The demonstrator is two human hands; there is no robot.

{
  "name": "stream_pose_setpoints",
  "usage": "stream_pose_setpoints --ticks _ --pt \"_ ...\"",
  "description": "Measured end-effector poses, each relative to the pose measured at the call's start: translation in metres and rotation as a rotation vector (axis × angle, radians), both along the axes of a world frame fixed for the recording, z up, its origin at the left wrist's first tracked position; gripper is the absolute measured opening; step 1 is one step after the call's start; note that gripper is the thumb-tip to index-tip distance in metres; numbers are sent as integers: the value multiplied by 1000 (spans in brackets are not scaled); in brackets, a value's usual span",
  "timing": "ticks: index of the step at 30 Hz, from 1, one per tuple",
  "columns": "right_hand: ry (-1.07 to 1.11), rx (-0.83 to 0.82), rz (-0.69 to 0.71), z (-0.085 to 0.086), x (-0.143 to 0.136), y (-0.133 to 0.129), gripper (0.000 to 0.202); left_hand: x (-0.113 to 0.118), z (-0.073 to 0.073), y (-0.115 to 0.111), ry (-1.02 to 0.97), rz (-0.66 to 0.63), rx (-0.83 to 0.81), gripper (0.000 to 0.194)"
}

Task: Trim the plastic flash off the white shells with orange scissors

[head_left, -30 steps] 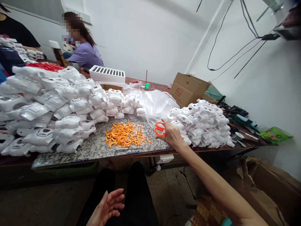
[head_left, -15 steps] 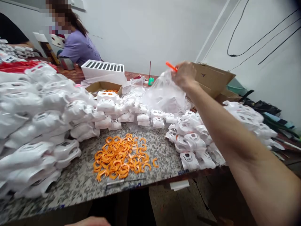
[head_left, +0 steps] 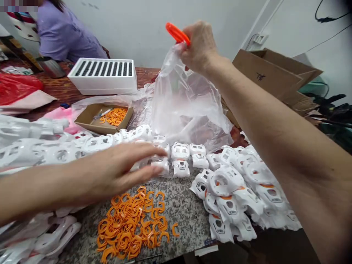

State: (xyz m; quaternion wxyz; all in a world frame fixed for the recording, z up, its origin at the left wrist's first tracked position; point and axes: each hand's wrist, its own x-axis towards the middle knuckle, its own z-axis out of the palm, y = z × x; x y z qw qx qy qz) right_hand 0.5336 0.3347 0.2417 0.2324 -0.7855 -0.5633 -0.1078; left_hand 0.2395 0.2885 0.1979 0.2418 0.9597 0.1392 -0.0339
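My right hand [head_left: 199, 47] is raised, its fingers closed on the gathered top of a clear plastic bag [head_left: 187, 106]. A bright orange-red looped piece [head_left: 177, 33], handle-like, juts from the same grip; its kind cannot be made out. The bag hangs upright behind the rows of white plastic shells [head_left: 180, 150]. My left hand [head_left: 121, 168] is open with fingers stretched out, over the left part of those rows, and holds nothing. In front of it a heap of small orange C-shaped clips [head_left: 134, 223] lies on the speckled stone slab [head_left: 187, 205].
White shells with orange inserts [head_left: 231, 198] are piled at right, more at left. Farther back are a cardboard tray [head_left: 93, 126] of orange pieces, a white slotted foam box [head_left: 104, 82] and an opened carton [head_left: 266, 73]. A person in purple [head_left: 68, 33] sits at back left.
My right hand has lifted the bag higher and a little left. My left hand has risen from the bottom edge to above the shells. The view has shifted nearer the table.
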Motion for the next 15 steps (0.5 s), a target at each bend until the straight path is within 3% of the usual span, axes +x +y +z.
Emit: stream_pose_setpoints --ticks 3,5,7,11,15 --pt "20 -37 130 8 9 9 22 83 4 40 62 -112 174 52" --pt "56 -62 196 9 18 13 17 121 -10 63 143 -108 303 53" --pt "76 -79 231 7 29 15 14 147 -32 85 201 -18 375 56" --pt "79 -105 284 -10 58 16 20 173 -85 131 374 246 294 61" --pt "154 -181 280 -49 88 19 27 172 -134 168 505 390 182 66"
